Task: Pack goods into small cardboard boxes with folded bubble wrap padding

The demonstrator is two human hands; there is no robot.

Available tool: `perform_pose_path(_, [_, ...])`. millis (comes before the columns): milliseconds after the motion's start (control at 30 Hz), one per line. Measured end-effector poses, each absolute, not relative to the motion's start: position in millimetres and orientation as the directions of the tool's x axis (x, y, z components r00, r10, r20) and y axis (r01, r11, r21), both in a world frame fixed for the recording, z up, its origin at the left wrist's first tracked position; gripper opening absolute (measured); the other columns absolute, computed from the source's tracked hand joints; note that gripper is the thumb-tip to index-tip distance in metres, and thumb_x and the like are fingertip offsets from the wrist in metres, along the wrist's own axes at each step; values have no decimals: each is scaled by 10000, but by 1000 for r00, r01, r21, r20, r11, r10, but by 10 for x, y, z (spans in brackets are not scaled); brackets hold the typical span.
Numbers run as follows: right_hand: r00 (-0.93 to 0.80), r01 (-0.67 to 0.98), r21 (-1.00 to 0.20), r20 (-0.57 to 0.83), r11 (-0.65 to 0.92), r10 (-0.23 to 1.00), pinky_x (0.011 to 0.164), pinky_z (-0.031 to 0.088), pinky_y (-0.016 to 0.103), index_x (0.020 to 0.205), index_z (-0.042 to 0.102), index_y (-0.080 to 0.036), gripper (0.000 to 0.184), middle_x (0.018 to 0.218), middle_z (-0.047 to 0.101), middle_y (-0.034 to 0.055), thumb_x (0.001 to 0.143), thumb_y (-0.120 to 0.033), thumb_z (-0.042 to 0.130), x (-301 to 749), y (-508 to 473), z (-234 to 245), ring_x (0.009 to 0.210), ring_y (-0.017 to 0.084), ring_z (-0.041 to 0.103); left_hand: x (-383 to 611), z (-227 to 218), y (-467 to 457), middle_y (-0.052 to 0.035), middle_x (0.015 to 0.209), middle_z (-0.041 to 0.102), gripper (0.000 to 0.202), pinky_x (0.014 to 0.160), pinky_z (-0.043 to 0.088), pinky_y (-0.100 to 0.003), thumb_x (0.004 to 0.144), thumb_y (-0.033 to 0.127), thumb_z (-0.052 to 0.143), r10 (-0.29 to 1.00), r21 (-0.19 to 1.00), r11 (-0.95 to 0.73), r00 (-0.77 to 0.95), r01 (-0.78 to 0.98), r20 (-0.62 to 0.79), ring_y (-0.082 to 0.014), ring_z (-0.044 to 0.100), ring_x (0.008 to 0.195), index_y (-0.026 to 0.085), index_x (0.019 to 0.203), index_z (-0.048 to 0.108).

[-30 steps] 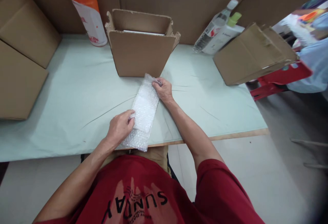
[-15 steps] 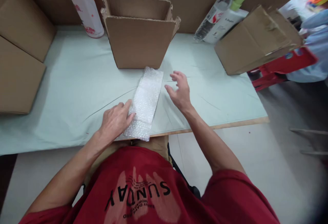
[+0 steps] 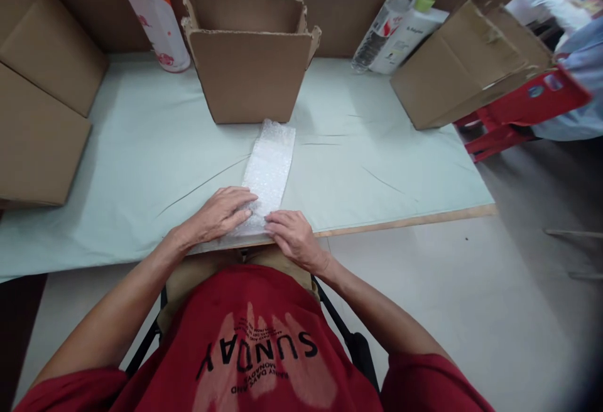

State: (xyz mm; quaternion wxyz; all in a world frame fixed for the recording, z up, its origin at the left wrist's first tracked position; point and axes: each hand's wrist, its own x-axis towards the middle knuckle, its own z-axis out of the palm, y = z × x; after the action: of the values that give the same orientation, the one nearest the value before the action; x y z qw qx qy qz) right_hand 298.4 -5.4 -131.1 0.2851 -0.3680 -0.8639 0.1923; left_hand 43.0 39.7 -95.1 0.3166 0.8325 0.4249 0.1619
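Note:
A strip of clear bubble wrap (image 3: 270, 167) lies lengthwise on the cloth-covered table (image 3: 348, 192), its far end near the foot of a cardboard box (image 3: 249, 76). My left hand (image 3: 221, 214) rests on the strip's left side close to the table's front edge, fingers stretched out and nothing gripped. At the lower right corner, my right hand (image 3: 294, 236) has its fingers drawn together on the wrap's near end. The fingertips partly cover that end, which looks folded back.
An orange and white bottle (image 3: 155, 19) stands at the back left, beyond large cardboard boxes (image 3: 40, 135). At the back right are a clear bottle (image 3: 386, 26), a white bottle with a green cap (image 3: 407, 38), and a tilted carton (image 3: 461, 66). A red stool (image 3: 532, 101) and a person's blue clothing (image 3: 579, 85) lie past it.
My right hand has come down and toward me from beside the strip onto its near end. My left hand has slid slightly over the wrap. The near end has drawn back onto the table.

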Motion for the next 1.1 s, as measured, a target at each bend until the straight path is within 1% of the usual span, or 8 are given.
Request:
perform_pose_path(133, [-202,410,-890,125,200,971,736,534,304,956,706,-215,211,850,729,38,991,-341,541,2948,59,-1233,796,186,679,304,-904,383,-111,1392,658,519,1114,458,-428,995,375,377,825,873,-231,562,429,-58,-250,589,1314,212,1470,508])
perform_pose_path(300, [-114,270,-963,-28,4,993,631,522,272,891,675,-202,237,753,656,6,934,-417,585,2921,229,-1201,677,156,617,538,-1026,366,-85,1050,733,509,951,525,-379,849,378,601,964,785,-142,265,603,-29,-229,675,972,155,1305,629])
perform_pose_path(467, [28,453,-865,256,216,966,783,571,365,1273,598,-238,355,1189,675,113,939,-359,595,2970,97,-1192,972,227,669,801,-1097,356,-53,845,686,454,867,522,-379,827,241,521,1000,684,-24,20,729,14,-224,630,834,115,1245,645])
perform_pose_path(567, [-194,645,-626,423,440,885,945,529,460,1277,618,-257,325,1236,672,129,955,-283,581,2979,-15,-1171,1139,280,634,845,-1119,360,-58,837,684,497,883,506,-404,812,207,522,998,615,-51,17,787,61,-248,620,858,117,1290,622])
perform_pose_path(667, [-459,682,-427,381,594,802,1012,488,476,1318,614,-230,368,1333,656,137,952,-231,584,2920,17,-1199,1251,303,590,866,-1147,359,-63,845,690,504,893,491,-414,820,188,516,994,563,-62,3,824,106,-261,624,881,130,1313,605])
perform_pose_path(767, [-542,700,-343,316,626,779,1036,465,465,1347,608,-196,393,1417,618,146,955,-201,576,2844,159,-1258,1340,311,535,852,-1157,334,-62,861,696,469,906,483,-421,845,193,518,991,544,-62,-14,837,134,-262,629,897,161,1306,603])
perform_pose_path(967, [-564,700,-299,326,649,758,971,438,447,1250,674,-189,285,1320,698,127,1015,-205,514,2795,342,-1290,1274,285,592,690,-1143,260,-164,1419,588,485,1095,424,-477,877,298,584,928,550,-367,254,750,272,-312,533,1313,169,1345,573])
perform_pose_path(1100, [-518,701,-396,290,593,805,941,450,428,1218,700,-221,279,1203,753,101,1011,-190,515,2810,323,-1224,1145,253,658,670,-1187,232,-134,1352,654,478,1111,401,-498,899,121,476,874,530,-485,401,696,273,-290,529,1351,207,1358,581])
